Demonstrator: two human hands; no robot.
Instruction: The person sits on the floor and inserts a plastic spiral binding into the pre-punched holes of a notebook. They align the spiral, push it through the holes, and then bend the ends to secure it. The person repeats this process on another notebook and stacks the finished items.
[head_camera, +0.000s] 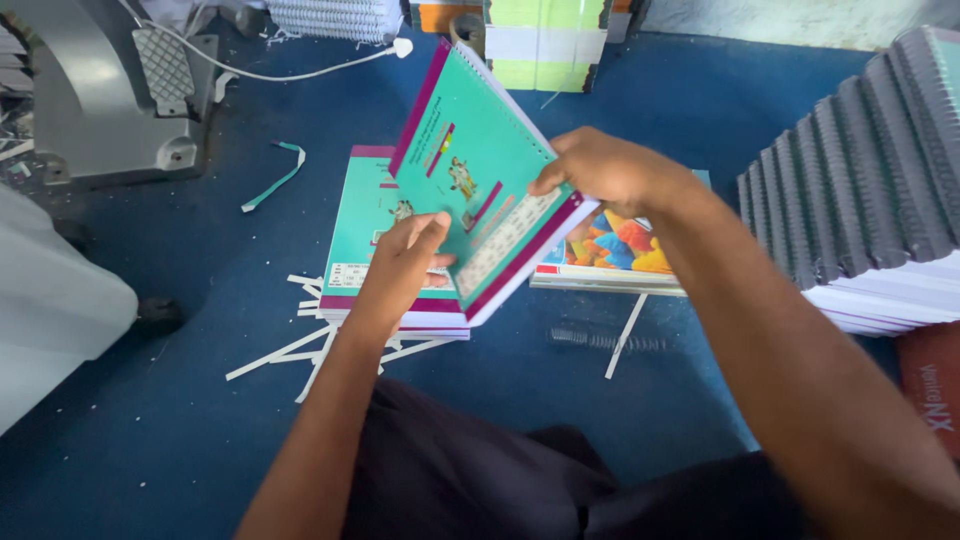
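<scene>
A teal spiral-bound notebook (470, 160) with a purple border is tilted up in the air over the blue floor. My left hand (398, 265) grips its lower left edge with thumb on the cover. My right hand (600, 170) holds its right edge near the lower corner. Below it lies a short stack of similar teal notebooks (362, 225). To the right a second low stack with a colourful cover (615, 250) lies partly under my right wrist.
A tall leaning pile of grey spiral-bound books (870, 180) stands at the right. A grey machine (110, 90) and white cable (300, 68) are at upper left. White paper strips (300, 350) and a loose spiral coil (605, 340) litter the floor. Striped paper stacks (545, 40) stand at the back.
</scene>
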